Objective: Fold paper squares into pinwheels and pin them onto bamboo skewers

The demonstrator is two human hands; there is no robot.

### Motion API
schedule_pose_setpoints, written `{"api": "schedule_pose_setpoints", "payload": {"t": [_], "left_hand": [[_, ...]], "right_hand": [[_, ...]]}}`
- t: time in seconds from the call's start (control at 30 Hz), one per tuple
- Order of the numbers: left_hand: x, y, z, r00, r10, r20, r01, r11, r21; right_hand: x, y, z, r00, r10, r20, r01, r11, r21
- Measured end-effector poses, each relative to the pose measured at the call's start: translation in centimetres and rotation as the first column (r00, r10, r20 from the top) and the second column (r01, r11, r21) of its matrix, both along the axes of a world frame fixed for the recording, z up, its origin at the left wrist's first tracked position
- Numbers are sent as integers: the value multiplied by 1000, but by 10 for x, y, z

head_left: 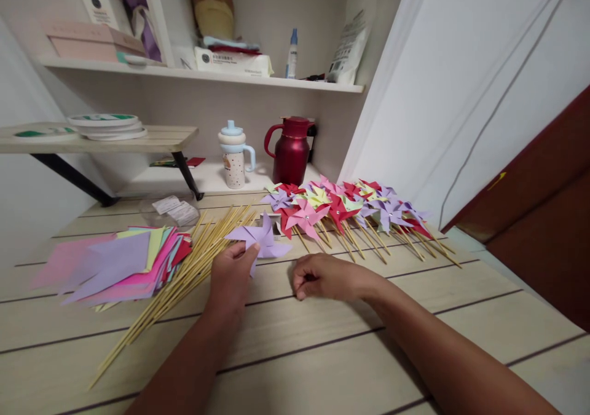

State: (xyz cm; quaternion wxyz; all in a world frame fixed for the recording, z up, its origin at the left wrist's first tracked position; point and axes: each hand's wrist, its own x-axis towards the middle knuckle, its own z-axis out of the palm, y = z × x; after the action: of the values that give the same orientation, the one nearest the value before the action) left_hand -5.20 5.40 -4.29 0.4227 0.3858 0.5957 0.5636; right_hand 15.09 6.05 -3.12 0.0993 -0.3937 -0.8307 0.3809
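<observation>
My left hand (234,267) pinches a purple paper pinwheel (263,241) between thumb and fingers, above the table. No stick shows on this pinwheel. To its right, my right hand (320,276) is closed with curled fingers, low over the tabletop; whatever it may hold is hidden. Left of my left hand lies a bundle of thin wooden sticks (184,273). Beyond the sticks, coloured paper sheets (122,258) are fanned out in a pile. Behind my right hand, many finished pinwheels on sticks (338,209) lie in a colourful heap.
A red thermos jug (291,154) and a speckled cup with a blue handle (234,160) stand at the back. A small raised shelf (170,137) carries rolls of tape (108,126). Near its leg sits a clear container (173,209) with white packets. A wall borders the right side.
</observation>
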Motion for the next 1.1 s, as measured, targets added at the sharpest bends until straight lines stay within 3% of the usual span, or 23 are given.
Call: {"api": "schedule_pose_setpoints", "payload": {"t": [0.27, 0.67, 1.1], "left_hand": [[2, 0, -1, 1000, 3, -28, -3, 1000, -11], [2, -1, 0, 998, 1, -67, -2, 1000, -18], [0, 1, -2, 992, -43, -121, 45, 999, 9]], "right_hand": [[-4, -2, 6, 998, -21, 62, 22, 1000, -4], [-3, 4, -5, 987, -152, -50, 145, 982, -119], [0, 7, -14, 976, -156, -152, 130, 977, -172]]}}
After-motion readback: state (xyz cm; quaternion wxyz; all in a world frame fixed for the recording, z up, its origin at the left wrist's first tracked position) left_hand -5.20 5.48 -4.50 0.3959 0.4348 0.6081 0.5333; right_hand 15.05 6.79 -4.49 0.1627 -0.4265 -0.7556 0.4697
